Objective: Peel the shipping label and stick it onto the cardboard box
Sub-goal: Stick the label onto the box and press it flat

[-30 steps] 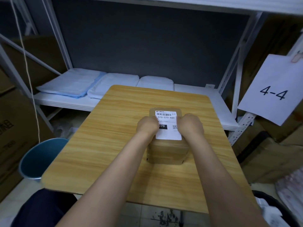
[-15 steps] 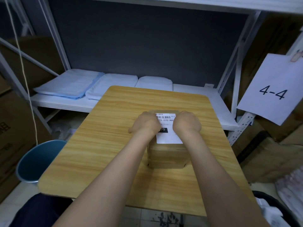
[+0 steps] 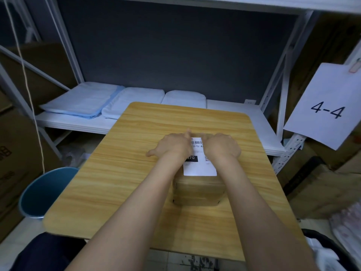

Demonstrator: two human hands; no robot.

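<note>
A small brown cardboard box (image 3: 198,189) stands on the wooden table (image 3: 121,173), right of centre. A white shipping label (image 3: 200,166) with a barcode and a black patch lies flat on the box's top. My left hand (image 3: 172,146) rests palm down on the label's left part, fingers stretched forward and thumb spread to the left. My right hand (image 3: 221,146) lies flat over the label's right part. Both hands hide the label's far corners and the box's far edge.
A blue bin (image 3: 42,192) stands on the floor left of the table. Behind the table a white shelf (image 3: 234,112) carries folded white and blue cloths (image 3: 93,100). A paper sheet marked 4-4 (image 3: 326,108) hangs at right. Cardboard boxes (image 3: 11,153) line both sides.
Both hands went from curled at the label's sides to flat with fingers stretched, and slid forward over the label toward the box's far edge. The box stays in place.
</note>
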